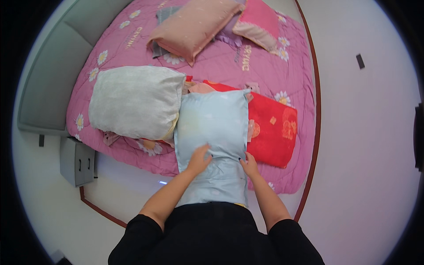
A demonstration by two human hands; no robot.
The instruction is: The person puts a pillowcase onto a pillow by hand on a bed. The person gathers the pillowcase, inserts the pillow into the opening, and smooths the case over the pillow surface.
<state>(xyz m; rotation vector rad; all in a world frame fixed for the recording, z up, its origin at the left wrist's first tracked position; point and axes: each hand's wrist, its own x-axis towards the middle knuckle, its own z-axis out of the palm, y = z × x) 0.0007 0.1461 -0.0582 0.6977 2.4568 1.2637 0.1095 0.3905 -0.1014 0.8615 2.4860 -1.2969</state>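
A light blue pillow [214, 117] lies across the near side of the bed, its lower part hanging over the edge toward my body. My left hand [200, 160] rests on its middle, fingers stretched out and thumb apart. At the pillow's right edge is my right hand [250, 165], thumb on the fabric and spread from the fingers; its other fingers are partly hidden. Creases run through the pillow between and below my hands. To its left sits a pale grey folded bundle [134, 101]. A red folded blanket [274, 132] with orange patterns lies partly under its right side.
The bed [119, 48] has a pink daisy-print quilt. Toward the far side lie a peach pillow [198, 26] and a pink pillow [260, 22]. A grey headboard [57, 70] stands on the left, with a grey nightstand [78, 162] beside the near corner.
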